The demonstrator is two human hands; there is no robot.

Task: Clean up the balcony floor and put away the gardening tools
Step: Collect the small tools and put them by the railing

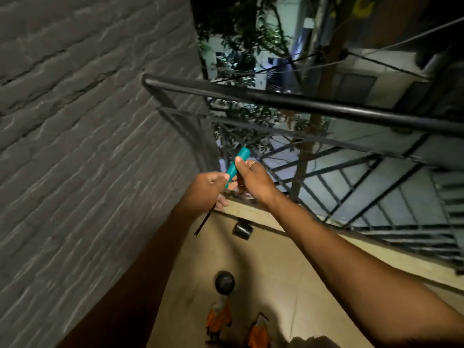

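Note:
A garden tool with a teal handle (238,160) is held up in front of the balcony railing. My right hand (252,178) grips the teal handle, thumb on top. My left hand (209,193) is curled round the tool's lower part; its dark metal prongs (204,223) stick out below my fist and point down. Both hands touch each other around the tool. The join between handle and prongs is hidden inside my hands.
A grey textured wall (88,146) runs along the left. The black metal railing (301,102) closes the balcony ahead and right. On the beige floor (276,272) lie a small black pot (242,231), a dark round object (225,282) and two orange-handled tools (218,320).

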